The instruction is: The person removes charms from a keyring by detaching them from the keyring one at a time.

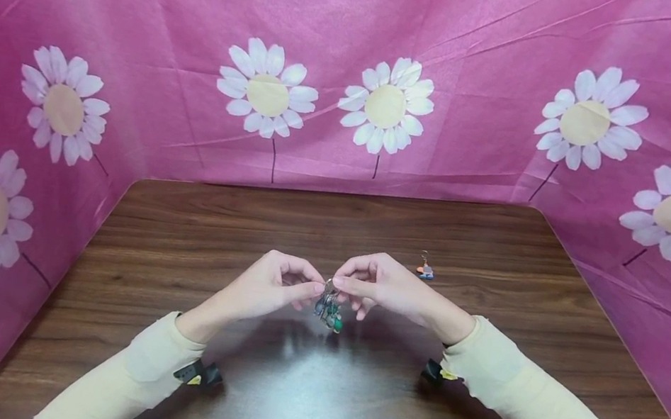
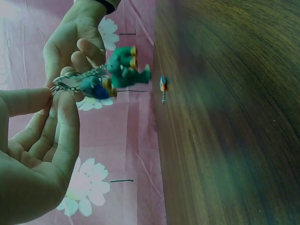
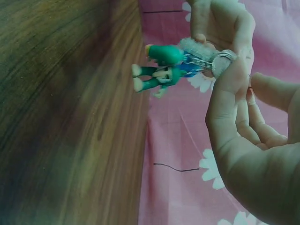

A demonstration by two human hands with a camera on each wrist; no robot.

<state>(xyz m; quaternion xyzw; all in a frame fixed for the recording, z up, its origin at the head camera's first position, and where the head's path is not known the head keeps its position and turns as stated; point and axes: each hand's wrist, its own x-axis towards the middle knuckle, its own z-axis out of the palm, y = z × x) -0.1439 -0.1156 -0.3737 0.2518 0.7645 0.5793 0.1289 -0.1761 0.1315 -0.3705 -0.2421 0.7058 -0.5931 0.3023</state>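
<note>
Sleeves (image 1: 117,365) run out of frame; both hands (image 1: 263,287) (image 1: 391,290) pinch a partly hidden key ring (image 3: 223,63), its charms (image 1: 330,316) blurred.

left hand (image 1: 260,288) and right hand (image 1: 389,288) pinch a ring (image 1: 330,286) of what look like charms (image 1: 331,318)

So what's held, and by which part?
Green and blue figurine keychains, pinched at their silvery metal rings by the left hand and the right hand.
</note>
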